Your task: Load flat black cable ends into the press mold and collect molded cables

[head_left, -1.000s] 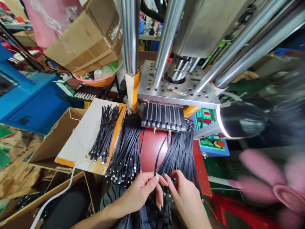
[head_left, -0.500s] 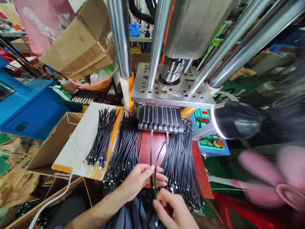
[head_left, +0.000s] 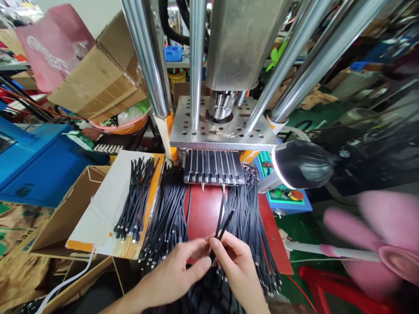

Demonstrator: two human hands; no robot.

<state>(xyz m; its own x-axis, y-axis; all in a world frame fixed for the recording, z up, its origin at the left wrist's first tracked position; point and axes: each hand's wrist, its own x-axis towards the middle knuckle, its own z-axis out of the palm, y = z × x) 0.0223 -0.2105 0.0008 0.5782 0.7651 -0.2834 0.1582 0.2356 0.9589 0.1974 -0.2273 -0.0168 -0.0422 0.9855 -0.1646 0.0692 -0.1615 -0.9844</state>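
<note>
A short black flat cable slants up between my hands, its end pointing at the press. My right hand pinches it between thumb and fingers. Close against it, my left hand is closed around the cable's lower part, which the fingers mostly hide. Beyond them, a slotted metal fixture with black strips in its grooves sits under the press plate. Bundles of black cables lie left and right of the red mat.
A white board at left carries another cable bundle. Cardboard boxes stand beside it. Right of the press are a black lamp, a control box with buttons, and a pink fan. Steel columns rise around the press.
The cable that ran from the fixture to my left hand no longer hangs there. My right hand has moved up beside the left, and a cable end now sticks up between them. The view has shifted.
</note>
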